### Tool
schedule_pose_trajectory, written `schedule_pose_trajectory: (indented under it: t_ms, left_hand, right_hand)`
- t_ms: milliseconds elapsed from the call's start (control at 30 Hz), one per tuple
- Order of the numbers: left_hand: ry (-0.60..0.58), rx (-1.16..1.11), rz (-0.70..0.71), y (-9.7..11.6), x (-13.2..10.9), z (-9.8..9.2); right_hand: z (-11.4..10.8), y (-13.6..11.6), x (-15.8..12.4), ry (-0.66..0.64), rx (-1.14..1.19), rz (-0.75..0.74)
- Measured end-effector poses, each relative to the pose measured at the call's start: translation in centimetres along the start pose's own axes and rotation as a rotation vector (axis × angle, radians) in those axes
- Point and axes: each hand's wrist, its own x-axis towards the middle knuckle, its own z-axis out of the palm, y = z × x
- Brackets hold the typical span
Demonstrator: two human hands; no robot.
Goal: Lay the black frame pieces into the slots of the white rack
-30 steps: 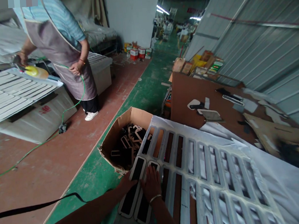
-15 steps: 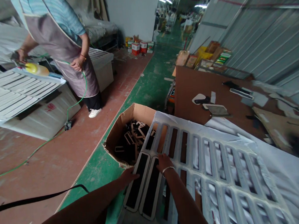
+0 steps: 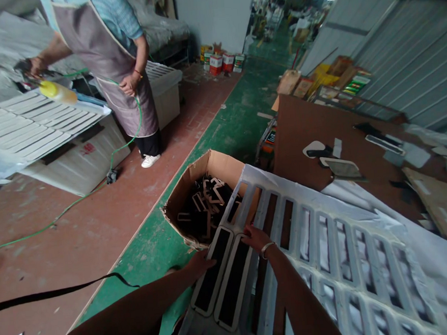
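Two long, rounded pale frames with black centres lie side by side at the near left end of a slotted white board [image 3: 314,258]. My left hand [image 3: 200,264] is at the outer edge of the left black-centred frame [image 3: 214,270], its thumb on top and its other fingers mostly hidden. At the upper right edge of the right black-centred frame [image 3: 234,284], my right hand [image 3: 256,238] is closed with bent fingers against the rim. A bracelet is on my right wrist. The rest of the board shows rows of long open slots.
A cardboard box [image 3: 223,160] of black and pale frame scraps adjoins the board's far left corner. A brown table [image 3: 297,126] with loose pieces stands behind right. At left, a person in an apron [image 3: 96,49] holds a spray bottle [image 3: 58,92] on a green hose.
The view has shifted, so the surroundings sit further right. Both hands stay at the same two frames. The person's spray bottle is still over the other board.
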Motion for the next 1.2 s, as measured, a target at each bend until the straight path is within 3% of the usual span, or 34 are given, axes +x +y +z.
schedule_pose_trajectory:
  t_ms: [300,600,667,767,867,933,1033,1200]
  left_hand:
    - [0.006,-0.181,0.032,-1.5,0.2,0.5]
    - [-0.043,-0.315,-0.062,-0.9,-0.5,0.9]
    - [-0.065,-0.356,-0.074,-0.7,-0.7,1.0]
    - [-0.095,-0.392,-0.092,-0.7,-0.9,1.1]
    - [-0.136,-0.424,-0.107,-0.7,-0.8,1.2]
    - [-0.165,-0.454,-0.113,-0.7,-0.8,1.1]
    - [-0.184,-0.463,-0.134,-0.6,-0.9,0.9]
    - [-0.169,-0.429,-0.109,-0.4,-1.1,1.2]
  right_hand:
    - [2.7,-1.1,0.6,0.091,-0.087,0.112]
    - [4.6,-0.8,0.1,0.262,-0.146,0.049]
    - [6.1,-0.1,-0.2,0.373,-0.177,0.018]
    - [10.1,0.1,-0.7,0.706,-0.227,-0.012]
    - [14.1,-1.1,-1.1,1.001,-0.278,-0.12]
    - [15.5,-2.2,-1.2,1.096,-0.264,-0.129]
    - [15.7,-3.5,-1.7,1.089,-0.235,-0.091]
    - [15.0,-3.9,-3.2,0.963,-0.258,-0.111]
